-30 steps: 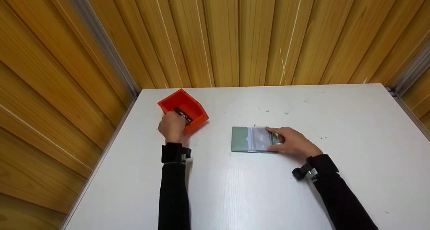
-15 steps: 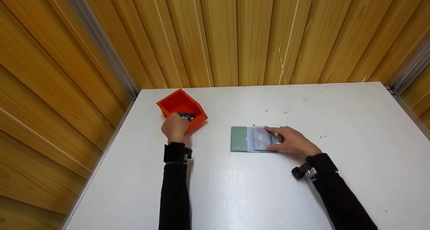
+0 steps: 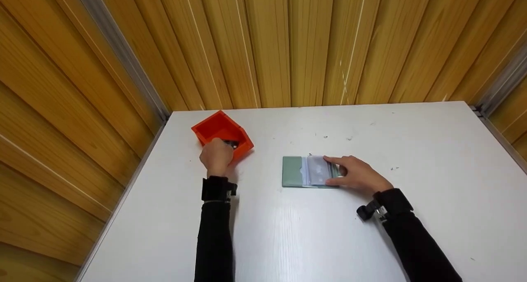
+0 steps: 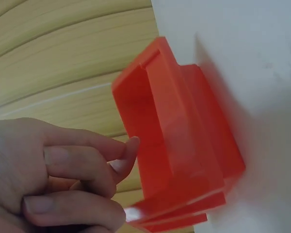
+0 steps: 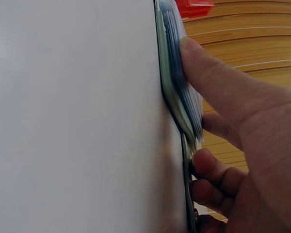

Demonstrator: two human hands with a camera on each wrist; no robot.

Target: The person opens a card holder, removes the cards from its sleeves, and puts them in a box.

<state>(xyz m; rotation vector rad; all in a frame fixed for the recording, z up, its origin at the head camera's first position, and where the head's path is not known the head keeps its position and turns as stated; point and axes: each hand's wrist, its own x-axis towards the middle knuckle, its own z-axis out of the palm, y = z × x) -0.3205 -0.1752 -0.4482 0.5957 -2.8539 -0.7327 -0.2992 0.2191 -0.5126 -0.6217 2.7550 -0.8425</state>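
My left hand [image 3: 216,155] is at the near-left side of an orange-red plastic bin [image 3: 243,148], fingers curled over its rim. A small dark card-like piece [image 3: 232,143] with light marks lies in the bin by the fingers, partly covered. In the left wrist view, thumb and finger ends meet over the bin's opening; I cannot tell whether they pinch the dark piece. My right hand [image 3: 358,173] grips an open green card wallet [image 3: 292,171] on the table. Its thumb and fingers hold the stack of clear plastic sleeves [image 3: 318,171] at the edges, the sleeves standing slightly fanned.
The white table [image 3: 263,232] carries the bin at back left and the wallet near the middle. Wood-patterned panels [image 3: 269,47] rise behind and to the left, with grey metal posts [image 3: 119,47] at the corners. Small dark marks dot the tabletop behind the wallet.
My left hand has shifted slightly to the right along the bin. The dark piece has turned and moved toward the bin's right wall, more of it covered. The right hand keeps its hold.
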